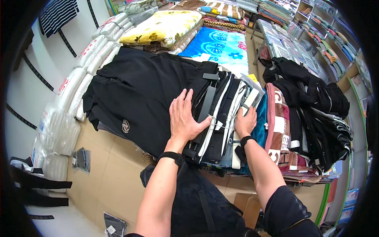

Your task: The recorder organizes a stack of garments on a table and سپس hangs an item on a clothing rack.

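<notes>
Flat left hand (183,118) presses black garment (138,91); right hand's (244,123) fingertips hidden.

Black shorts (138,91), black-and-white striped stack (221,114), yellow floral blanket (166,23), blue citrus-print blanket (221,45).

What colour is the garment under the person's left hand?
Black, with a small pale round emblem near its lower edge; the left hand lies flat on the garment. Head view.
</notes>
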Demonstrator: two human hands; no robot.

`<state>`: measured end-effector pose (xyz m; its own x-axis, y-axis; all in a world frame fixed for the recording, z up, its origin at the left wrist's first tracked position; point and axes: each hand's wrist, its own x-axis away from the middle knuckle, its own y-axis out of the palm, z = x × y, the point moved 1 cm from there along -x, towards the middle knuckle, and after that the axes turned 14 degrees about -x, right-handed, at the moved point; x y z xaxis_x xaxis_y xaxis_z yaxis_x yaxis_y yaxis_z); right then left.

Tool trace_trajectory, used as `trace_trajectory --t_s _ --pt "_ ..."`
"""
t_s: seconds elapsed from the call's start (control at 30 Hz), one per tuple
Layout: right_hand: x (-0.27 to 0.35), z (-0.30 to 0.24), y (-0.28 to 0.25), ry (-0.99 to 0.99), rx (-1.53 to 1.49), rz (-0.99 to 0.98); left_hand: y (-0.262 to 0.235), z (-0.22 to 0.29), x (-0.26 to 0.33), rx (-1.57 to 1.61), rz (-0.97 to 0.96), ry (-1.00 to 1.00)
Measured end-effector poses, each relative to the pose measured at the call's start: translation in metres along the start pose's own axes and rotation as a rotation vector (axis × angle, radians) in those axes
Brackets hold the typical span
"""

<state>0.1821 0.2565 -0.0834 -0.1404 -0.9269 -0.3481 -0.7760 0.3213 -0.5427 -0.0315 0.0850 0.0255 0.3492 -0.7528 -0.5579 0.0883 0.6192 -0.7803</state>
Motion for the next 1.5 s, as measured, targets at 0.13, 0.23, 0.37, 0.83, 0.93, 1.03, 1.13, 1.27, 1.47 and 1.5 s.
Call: trace_trajectory --t_s 0.13,0.23,0.37,0.83,0.93,1.03,1.13,1.27,1.47,1.5 --pt "0.0 0.001 0.0 0.001 0.005 -0.002 0.001 0.0 0.0 -0.003 0.006 0.001" --pt "0.0 0.0 0.001 0.006 0.017 -0.005 0.001 0.0 0.0 -0.007 -0.003 -0.004" --pt "-0.001 0.0 0.001 0.014 0.014 -0.011 0.001 0.0 0.0 -0.004 -0.01 -0.006" --pt "0.004 -0.007 0.0 0.013 0.017 0.019 0.003 -0.005 -0.004 -0.038 0.017 0.033" --pt "0.004 -0.007 0.004 0.001 0.039 0.041 0.001 0.002 -0.013 -0.054 0.012 0.024" --pt "0.004 -0.003 0.005 0.004 0.061 0.05 -0.001 0.006 -0.03 -0.106 0.011 0.03" --pt "0.004 -0.003 0.006 0.005 0.062 0.048 -0.003 0.01 -0.046 -0.152 0.026 0.1" --pt "0.004 -0.004 0.007 0.005 0.057 0.045 0.003 0.019 -0.058 -0.199 0.016 0.195" --pt "0.005 -0.005 0.007 0.005 0.062 0.045 0.007 0.02 -0.073 -0.267 -0.054 0.247" --pt "0.005 -0.003 0.006 0.005 0.068 0.043 0.008 0.021 -0.073 -0.257 -0.069 0.255"
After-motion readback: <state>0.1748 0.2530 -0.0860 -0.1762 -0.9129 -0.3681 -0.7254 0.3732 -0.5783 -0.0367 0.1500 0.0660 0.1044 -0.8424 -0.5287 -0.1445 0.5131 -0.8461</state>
